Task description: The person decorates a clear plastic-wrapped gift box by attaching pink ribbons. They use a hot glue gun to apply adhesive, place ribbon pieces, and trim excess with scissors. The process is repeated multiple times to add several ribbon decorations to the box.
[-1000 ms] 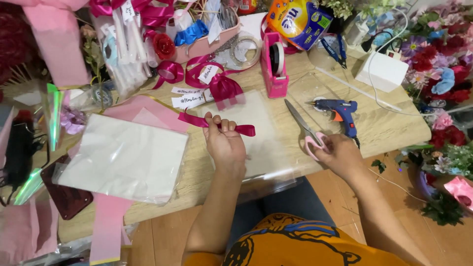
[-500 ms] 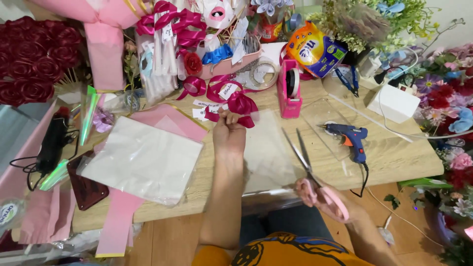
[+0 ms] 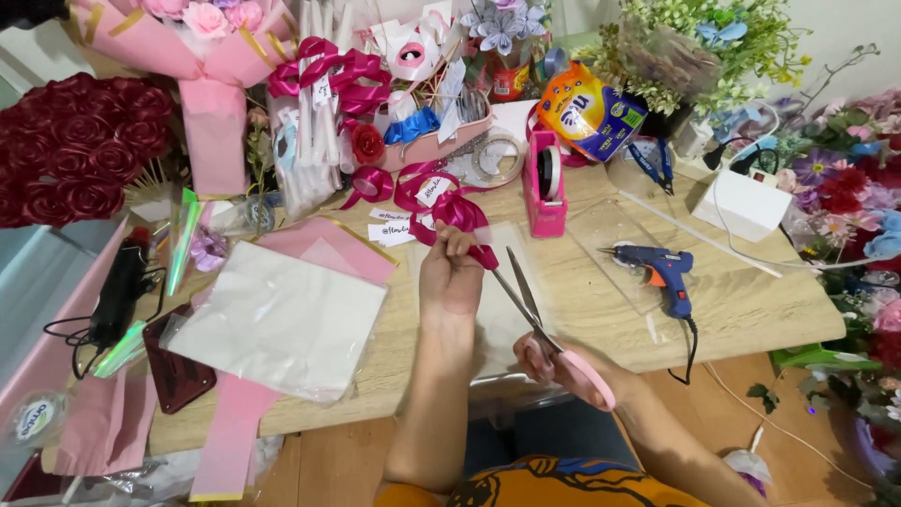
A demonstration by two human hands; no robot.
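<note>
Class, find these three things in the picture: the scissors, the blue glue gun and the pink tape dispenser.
scissors (image 3: 522, 299), head view, on the open blades.
blue glue gun (image 3: 660, 266), head view, on its body.
pink tape dispenser (image 3: 546, 188), head view, on its side by the tape roll.

The magenta ribbon bow lay on the wooden table near the middle, slightly to the far side, with shiny loops and a white paper tag on it. One tail of it was pinched and pulled toward the near side. The scissors had pink handles and long metal blades, which stood open, with the tips pointing at this tail.
</note>
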